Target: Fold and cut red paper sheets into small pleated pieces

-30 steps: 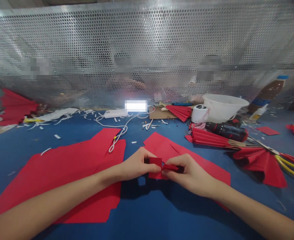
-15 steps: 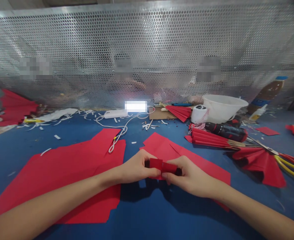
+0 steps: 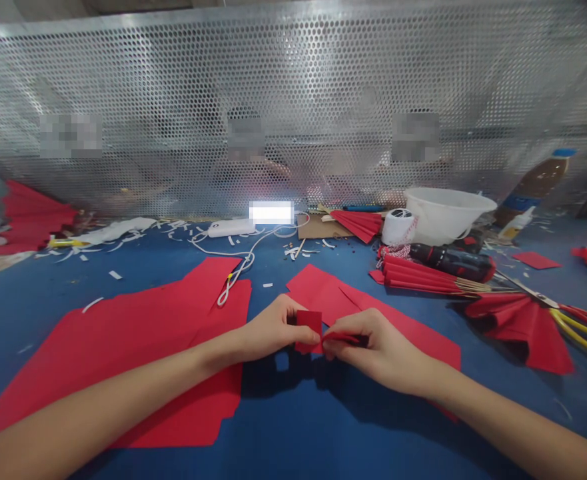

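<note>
A small folded piece of red paper (image 3: 311, 326) is held just above the blue table (image 3: 293, 433), between both hands. My left hand (image 3: 272, 328) pinches its left part, which stands up as a flat flap. My right hand (image 3: 373, 347) pinches its right part, folded thin between thumb and fingers. A large red paper sheet (image 3: 138, 347) lies under my left forearm. Another red sheet (image 3: 373, 313) lies behind and under my right hand.
Folded red paper fans (image 3: 423, 277) lie at the right with scissors (image 3: 563, 313) with yellow handles, a black and red tool (image 3: 453, 261), a white bowl (image 3: 448, 213) and a string spool (image 3: 398, 227). A white cable (image 3: 238, 267) and paper scraps lie mid-table. A perforated metal screen (image 3: 293, 100) closes the back; people sit behind it.
The small paper was pressed into a narrow strip between both hands half a second ago. Now its left part stands open as a flap again. The hands have barely shifted.
</note>
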The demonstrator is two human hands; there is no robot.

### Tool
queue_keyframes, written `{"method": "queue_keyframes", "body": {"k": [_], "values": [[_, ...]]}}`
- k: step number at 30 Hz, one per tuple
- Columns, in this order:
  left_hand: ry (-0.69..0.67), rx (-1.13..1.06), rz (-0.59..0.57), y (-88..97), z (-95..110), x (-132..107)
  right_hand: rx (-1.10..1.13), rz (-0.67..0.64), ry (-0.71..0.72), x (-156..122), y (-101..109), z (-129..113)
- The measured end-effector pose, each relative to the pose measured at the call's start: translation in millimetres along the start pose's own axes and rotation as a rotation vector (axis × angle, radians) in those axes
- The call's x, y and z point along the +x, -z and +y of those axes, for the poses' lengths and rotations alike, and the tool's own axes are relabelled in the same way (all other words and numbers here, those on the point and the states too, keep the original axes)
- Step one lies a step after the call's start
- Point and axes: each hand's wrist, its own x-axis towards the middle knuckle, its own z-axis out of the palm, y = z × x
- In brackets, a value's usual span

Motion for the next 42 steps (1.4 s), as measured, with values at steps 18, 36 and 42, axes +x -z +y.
{"method": "queue_keyframes", "body": {"k": [18, 36, 42], "values": [[-0.033, 0.154, 0.003, -4.0, 0.1, -4.1, -0.046, 0.000, 0.023, -0.7, -0.2, -0.9], [-0.065, 0.093, 0.054, -5.3, 2.4, -3.6, 0.002, 0.021, 0.004, 0.4, -1.7, 1.2], [-0.035, 0.115, 0.040, -5.8, 4.7, -3.7, -0.044, 0.027, 0.018, -2.0, -2.3, 0.5]]}}
